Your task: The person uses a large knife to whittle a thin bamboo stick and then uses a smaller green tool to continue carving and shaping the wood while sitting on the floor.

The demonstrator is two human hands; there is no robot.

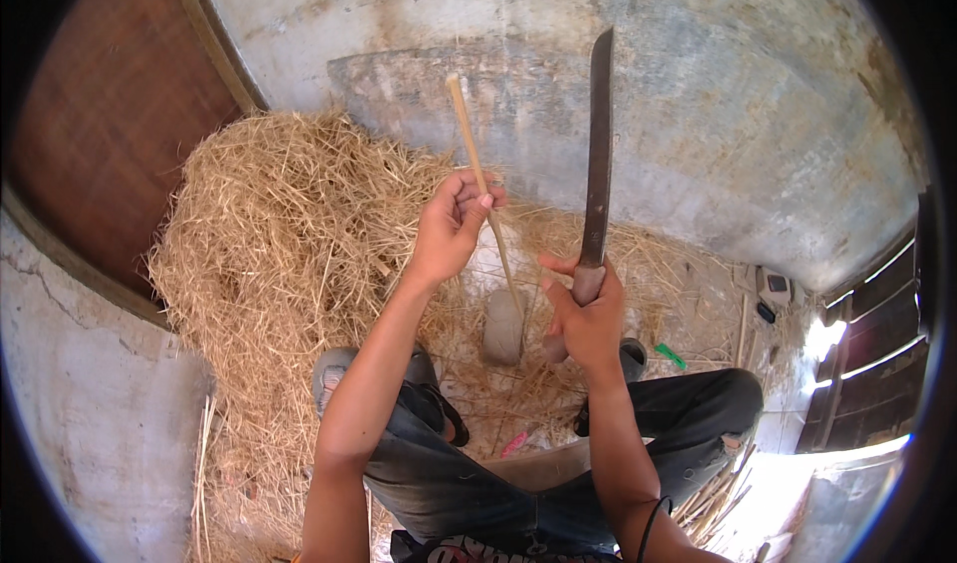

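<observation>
Stained wall (718, 124) behind; left fingers (485, 201) pinch stick (464, 119), right fingers (559, 263) clasp machete (599, 144); shirt (411, 547) lettered.

Shed or farm storeroom: big straw heap (289, 214) against stained, worn walls (728, 114), straw-littered floor (688, 269), brown panel (110, 114) at left, dark slats (872, 369), maybe wood, in glare at right.

The stick (469, 139) is pale tan, the machete (599, 149) blade dark grey-brown, the straw (289, 214) golden.
</observation>
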